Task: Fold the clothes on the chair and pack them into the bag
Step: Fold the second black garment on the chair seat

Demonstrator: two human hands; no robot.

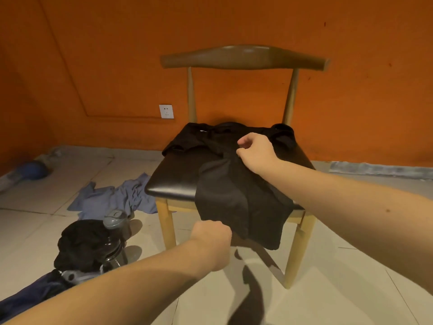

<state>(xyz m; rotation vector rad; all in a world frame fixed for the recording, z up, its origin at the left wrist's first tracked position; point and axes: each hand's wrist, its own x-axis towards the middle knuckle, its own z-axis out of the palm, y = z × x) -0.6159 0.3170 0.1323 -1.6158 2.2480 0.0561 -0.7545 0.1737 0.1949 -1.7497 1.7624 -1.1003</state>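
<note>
Head view looks down on a black garment (225,188) spread over the chair (173,174) seat, hanging past its front edge. The left hand (212,240) has a tight grip, fist closed on the hanging hem. The right hand (256,150) has a curled grip, pinching a fold at mid-seat. A blue-grey cloth (112,200) lies on the floor near a dark bag (86,245).

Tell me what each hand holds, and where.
Both hold the black garment: left hand grips its hanging lower edge, right hand pinches its middle.
</note>
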